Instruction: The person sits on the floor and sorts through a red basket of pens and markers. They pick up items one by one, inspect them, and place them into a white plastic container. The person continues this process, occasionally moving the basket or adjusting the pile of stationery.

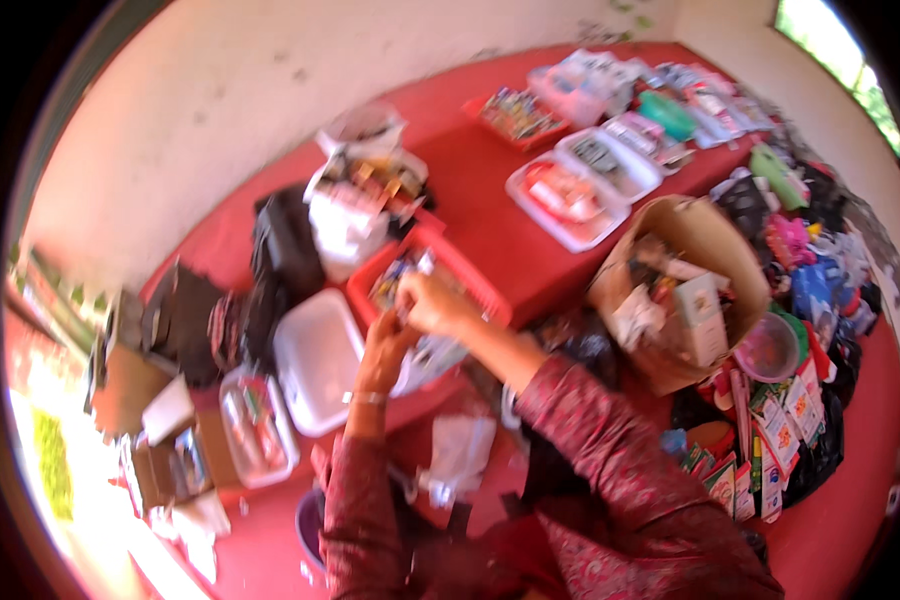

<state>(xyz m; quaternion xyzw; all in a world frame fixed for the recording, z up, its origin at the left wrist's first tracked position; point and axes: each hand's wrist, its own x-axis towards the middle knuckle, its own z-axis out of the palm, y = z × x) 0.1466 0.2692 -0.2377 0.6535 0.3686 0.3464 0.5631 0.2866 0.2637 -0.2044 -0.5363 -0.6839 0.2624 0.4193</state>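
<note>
My left hand (388, 343) and my right hand (432, 303) meet over the near side of a red plastic basket (480, 283). Both have their fingers drawn together, and whatever they grip is too small and blurred to make out. Small mixed items (402, 272) lie in the basket just beyond the fingers. Left of my left hand is a white plastic tub (315, 375) with nothing visible in it. Below my wrists, a clear plastic bag (460, 450) rests on the red surface.
At the right stands a large cardboard box (625, 345) of packages, beside heaped goods. White trays (610, 225) and another red basket (515, 135) sit farther back. A stuffed white bag (345, 230) and black bags (285, 245) are at the back left; a clear container (260, 430) is nearer.
</note>
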